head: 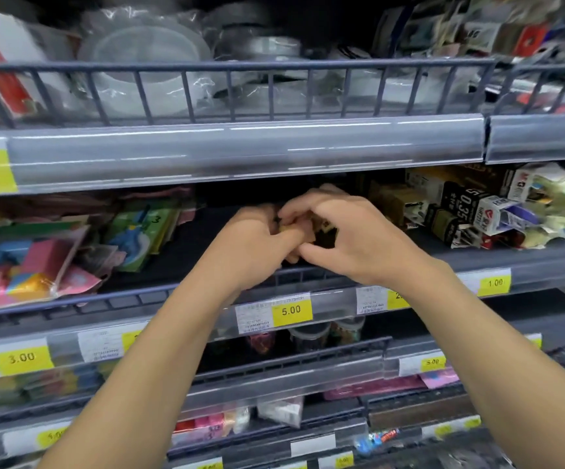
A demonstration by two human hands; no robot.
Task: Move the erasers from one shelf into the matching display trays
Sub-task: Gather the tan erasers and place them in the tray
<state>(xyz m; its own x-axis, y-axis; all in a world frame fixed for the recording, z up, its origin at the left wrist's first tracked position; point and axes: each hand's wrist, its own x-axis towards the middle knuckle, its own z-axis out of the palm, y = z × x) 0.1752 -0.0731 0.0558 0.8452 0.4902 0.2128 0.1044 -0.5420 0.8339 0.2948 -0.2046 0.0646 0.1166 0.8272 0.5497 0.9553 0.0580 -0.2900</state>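
Both of my hands meet over the dark middle part of the second shelf (179, 255). My left hand (250, 245) and my right hand (352, 231) curl their fingers round a small bunch of boxed erasers (321, 226), tan and dark, mostly hidden between the fingers. More boxed erasers (460, 208) lie piled on the same shelf just right of my right hand, some in black-and-white packs. The picture is blurred, so single erasers are hard to tell apart.
Colourful packets (47, 255) fill the left of this shelf. A wire rail (227, 86) fronts the shelf above, which holds clear plastic containers (145, 55). Yellow price tags (291, 311) line the shelf edges. Lower shelves hold small jars (308, 336) and packets (279, 409).
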